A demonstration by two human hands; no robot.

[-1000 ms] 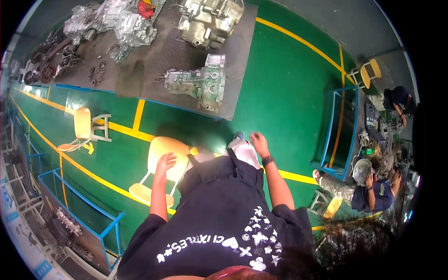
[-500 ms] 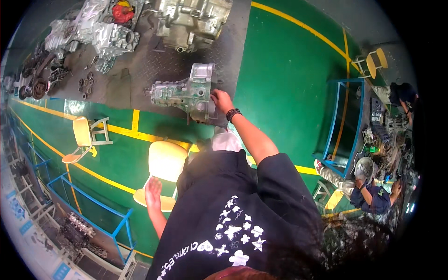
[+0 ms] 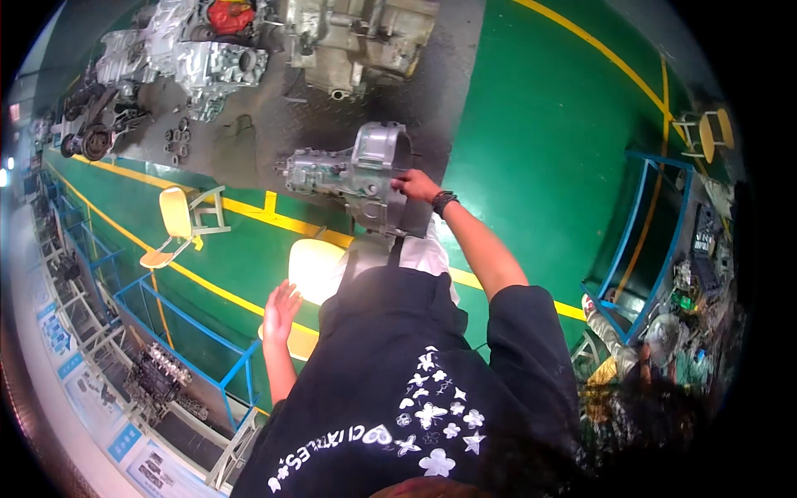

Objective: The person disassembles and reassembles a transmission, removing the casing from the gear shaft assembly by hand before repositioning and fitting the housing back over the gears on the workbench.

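A grey metal gearbox housing lies on its side at the near edge of the bench, its narrow shaft end to the left and its wide bell end to the right. My right hand, a dark beaded bracelet at its wrist, is at the rim of the bell end, fingers curled over the edge. Part of the bell's hollow shows beside the hand. Low on the left, my left hand hangs in the air with fingers apart, holding nothing, above a yellow chair.
On the dark metal bench stand a larger gearbox case, silver castings and several small rings. A second yellow chair stands at left. Blue frames flank the green floor; co-workers sit far right.
The gearbox has come slightly toward me and turned, showing more of its bell mouth. My right hand stays at its rim. My left hand has risen slightly and its fingers have spread.
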